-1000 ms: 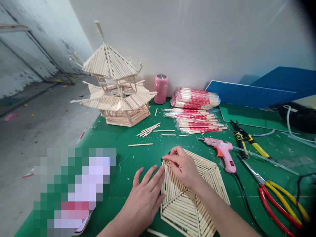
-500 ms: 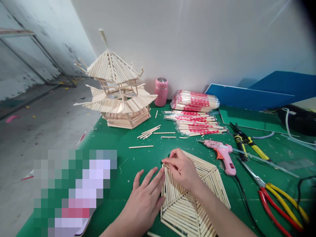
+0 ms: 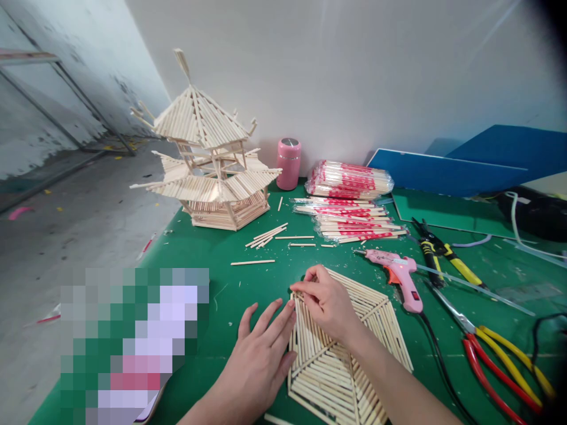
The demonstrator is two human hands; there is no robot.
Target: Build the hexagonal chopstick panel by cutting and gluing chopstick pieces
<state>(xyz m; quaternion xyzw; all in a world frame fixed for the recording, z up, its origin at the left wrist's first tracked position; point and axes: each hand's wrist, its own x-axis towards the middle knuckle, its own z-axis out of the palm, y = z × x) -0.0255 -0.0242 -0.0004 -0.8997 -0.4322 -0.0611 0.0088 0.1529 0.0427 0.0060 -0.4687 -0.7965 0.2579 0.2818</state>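
Observation:
A flat hexagonal panel of glued wooden sticks (image 3: 349, 366) lies on the green mat (image 3: 230, 277) near the front edge. My left hand (image 3: 261, 348) rests flat on the mat with its fingertips against the panel's left edge, fingers spread. My right hand (image 3: 328, 301) sits on the panel's upper left corner, thumb and fingers pinched on a stick there. Whether that stick is loose or part of the panel is unclear.
A stick pagoda model (image 3: 208, 159) stands at the back left. Loose sticks (image 3: 266, 236), wrapped chopstick packs (image 3: 349, 198) and a pink cup (image 3: 288, 163) lie behind. A pink glue gun (image 3: 398, 277), yellow-handled cutters (image 3: 443, 254) and red pliers (image 3: 500, 354) lie right.
Both hands stay on the panel almost unmoved. Only the camera view shifts slightly.

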